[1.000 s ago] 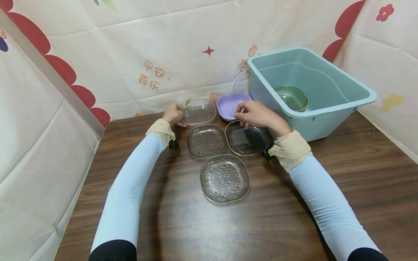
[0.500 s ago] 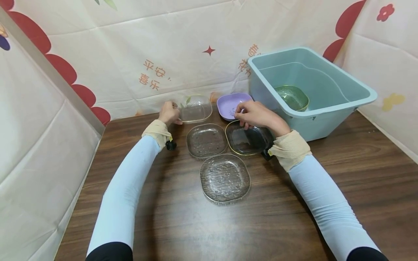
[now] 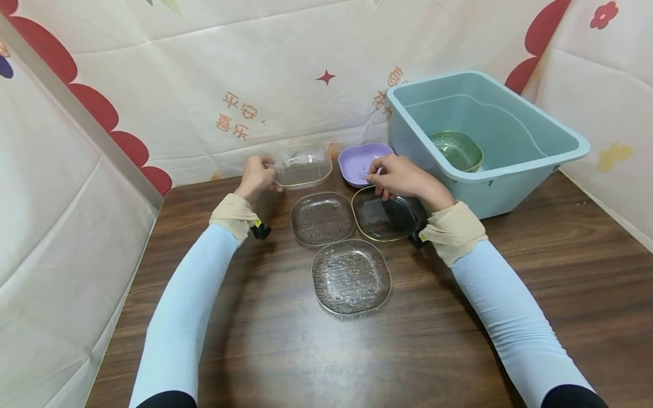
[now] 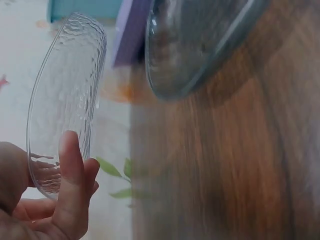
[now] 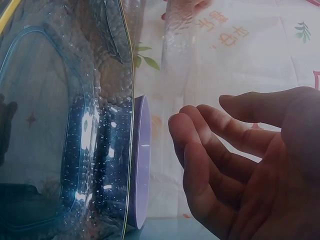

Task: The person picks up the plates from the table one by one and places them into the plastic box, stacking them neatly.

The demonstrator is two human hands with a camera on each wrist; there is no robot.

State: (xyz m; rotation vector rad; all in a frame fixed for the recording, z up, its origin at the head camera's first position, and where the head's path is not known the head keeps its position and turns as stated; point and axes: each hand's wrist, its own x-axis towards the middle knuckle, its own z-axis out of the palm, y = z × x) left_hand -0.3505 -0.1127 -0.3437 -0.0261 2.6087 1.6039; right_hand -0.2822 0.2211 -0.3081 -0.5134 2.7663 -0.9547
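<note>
At the back of the table, my left hand (image 3: 257, 177) grips the left end of a clear textured dish (image 3: 304, 165) with a gold rim. The left wrist view shows the thumb and fingers around the end of this clear dish (image 4: 70, 95), which appears raised off the wood. Over the dark gold-rimmed dish (image 3: 380, 218) hovers my right hand (image 3: 403, 178), its fingers loosely bent and holding nothing. A purple dish (image 3: 361, 161) sits just behind that hand. In the right wrist view the fingers (image 5: 197, 165) stand apart from the dark dish (image 5: 45, 125).
Two more clear dishes, a greyish one (image 3: 322, 220) and a ribbed one (image 3: 352, 277), lie in the middle of the wooden table (image 3: 285, 351). At the back right stands a light blue tub (image 3: 510, 187) with a green bowl (image 3: 456, 150) inside. A printed cloth (image 3: 285, 73) hangs behind.
My left hand and the clear dish it grips have shifted left and slightly back, away from the purple dish. The right hand has stayed in place.
</note>
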